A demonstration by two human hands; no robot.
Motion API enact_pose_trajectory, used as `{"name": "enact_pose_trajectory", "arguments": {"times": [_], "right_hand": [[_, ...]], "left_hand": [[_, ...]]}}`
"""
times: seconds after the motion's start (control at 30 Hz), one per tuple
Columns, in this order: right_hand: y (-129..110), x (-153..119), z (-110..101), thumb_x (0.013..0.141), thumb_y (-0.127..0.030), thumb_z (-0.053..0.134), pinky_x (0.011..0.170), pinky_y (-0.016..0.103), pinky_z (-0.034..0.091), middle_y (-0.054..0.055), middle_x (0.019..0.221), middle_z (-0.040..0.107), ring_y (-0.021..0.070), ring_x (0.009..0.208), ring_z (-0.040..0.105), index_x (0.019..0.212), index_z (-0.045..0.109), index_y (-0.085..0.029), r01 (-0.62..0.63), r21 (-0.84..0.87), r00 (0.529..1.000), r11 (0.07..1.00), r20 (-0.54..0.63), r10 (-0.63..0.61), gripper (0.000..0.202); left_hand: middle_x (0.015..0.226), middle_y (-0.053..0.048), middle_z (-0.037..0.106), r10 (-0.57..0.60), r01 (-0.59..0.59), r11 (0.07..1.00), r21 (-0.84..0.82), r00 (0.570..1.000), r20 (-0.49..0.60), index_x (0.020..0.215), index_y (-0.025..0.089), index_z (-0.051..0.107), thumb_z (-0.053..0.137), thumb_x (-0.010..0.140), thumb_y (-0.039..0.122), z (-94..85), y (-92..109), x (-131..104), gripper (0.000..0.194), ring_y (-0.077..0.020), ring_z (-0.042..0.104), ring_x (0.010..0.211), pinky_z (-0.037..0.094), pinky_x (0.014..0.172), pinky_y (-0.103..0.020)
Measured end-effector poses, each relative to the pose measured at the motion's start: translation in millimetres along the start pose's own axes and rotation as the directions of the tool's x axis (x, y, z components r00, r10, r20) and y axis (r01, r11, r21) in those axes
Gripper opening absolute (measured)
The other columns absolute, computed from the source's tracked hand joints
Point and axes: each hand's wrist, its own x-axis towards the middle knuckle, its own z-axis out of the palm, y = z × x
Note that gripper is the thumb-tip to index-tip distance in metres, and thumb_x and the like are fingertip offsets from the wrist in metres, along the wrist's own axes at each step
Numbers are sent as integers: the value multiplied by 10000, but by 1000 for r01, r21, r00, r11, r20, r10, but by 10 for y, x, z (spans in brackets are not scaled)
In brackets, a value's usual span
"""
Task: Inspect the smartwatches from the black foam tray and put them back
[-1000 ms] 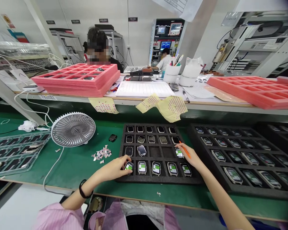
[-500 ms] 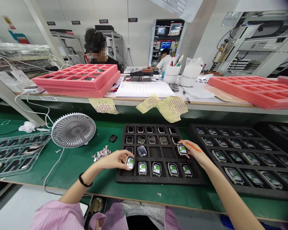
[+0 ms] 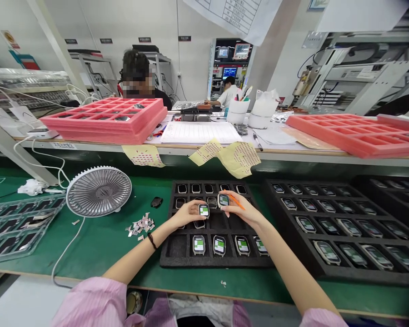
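Over the middle of a black foam tray (image 3: 184,261), my left hand (image 3: 188,213) pinches a watch (image 3: 203,210) whose lit screen shows green and white. Close to its right, my right hand (image 3: 240,208) holds another lit watch (image 3: 223,200) and an orange stick-like tool (image 3: 237,201). The two watches are a small gap apart. Several lit watches lie in the tray's front row, among them one (image 3: 199,245) near the left; the front-left compartment is bare. Dark-screened watches fill the back row. My hands hide part of the middle rows.
A white fan (image 3: 99,191), small silvery pieces (image 3: 141,225) and a dark watch part (image 3: 156,201) are to the left, beside a clear tray (image 3: 37,240). More black trays (image 3: 327,218) stand right. Pink foam trays (image 3: 105,120) rest on the shelf, with people beyond.
Both hands have moved towards each other over the tray's middle, each still with its watch. My left hand has gone up and right, my right hand left. The view has shifted slightly.
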Motion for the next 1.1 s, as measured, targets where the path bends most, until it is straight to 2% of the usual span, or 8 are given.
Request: {"name": "enact_pose_trajectory", "arguments": {"times": [0.1, 0.23, 0.33, 0.53, 0.67, 0.77, 0.93, 1.1], "right_hand": [[52, 72, 70, 657, -239, 784, 495, 258, 509, -4, 805, 584, 131, 622, 611, 1110, 517, -197, 43, 20, 999, 999, -28, -42, 527], [174, 103, 137, 645, -257, 796, 459, 247, 517, -13, 822, 580, 123, 580, 617, 1061, 493, -214, 99, -33, 993, 995, -57, -101, 516], [253, 89, 156, 631, -253, 805, 456, 241, 517, -3, 880, 591, 128, 591, 632, 1043, 494, -230, 112, -106, 992, 988, -38, -117, 517], [301, 34, 174, 708, -290, 760, 467, 228, 506, 8, 921, 576, 111, 607, 617, 1088, 499, -245, 126, -101, 992, 987, -5, -127, 463], [268, -3, 204, 814, -336, 654, 482, 233, 492, 17, 907, 558, 126, 636, 634, 1134, 489, -247, 125, -60, 991, 990, 47, -123, 371], [245, -21, 225, 813, -344, 652, 479, 238, 485, 34, 964, 551, 141, 665, 645, 1150, 484, -252, 143, -47, 988, 989, 71, -140, 388], [223, -31, 232, 820, -350, 646, 468, 236, 471, 33, 956, 556, 134, 639, 639, 1120, 506, -237, 106, -73, 993, 992, 65, -101, 350], [218, -27, 231, 884, -424, 542, 441, 231, 447, -2, 775, 561, 125, 555, 625, 1065, 545, -216, 114, -92, 993, 989, 37, -111, 275]], "left_hand": [[993, -83, 679, 33, -35, 997, -64, 999, -30, 1157, 150, 551, 835, 588, 304, -1, 28, -64, 655, -192, 648, 910, 496, 837, -332], [1042, -103, 646, 52, -64, 986, -151, 995, -85, 1197, 162, 492, 739, 707, 417, 1, 41, -85, 604, -176, 659, 811, 470, 626, -241], [1047, -101, 626, 73, -92, 985, -146, 989, -127, 1197, 170, 477, 661, 771, 460, -5, 16, -86, 547, -165, 651, 771, 436, 567, -222], [1017, -65, 594, 173, -182, 982, -54, 974, -143, 1139, 170, 501, 675, 770, 418, 8, -1, -125, 477, -138, 597, 769, 490, 669, -257], [938, -53, 600, 170, -162, 985, 60, 973, -157, 1126, 160, 543, 532, 865, 465, 43, 61, -170, 401, -119, 551, 682, 460, 596, -241], [891, -47, 610, 165, -148, 982, 117, 975, -152, 1134, 153, 552, 490, 886, 477, 56, 91, -196, 413, -110, 531, 625, 433, 561, -240], [1024, -83, 610, 165, -151, 983, 100, 976, -141, 1136, 161, 551, 506, 875, 483, 59, 90, -211, 417, -139, 556, 728, 466, 575, -239], [1053, -93, 598, 166, -164, 986, 30, 978, -127, 1130, 161, 544, 552, 849, 477, 65, 46, -192, 423, -160, 570, 800, 501, 622, -254]]}}
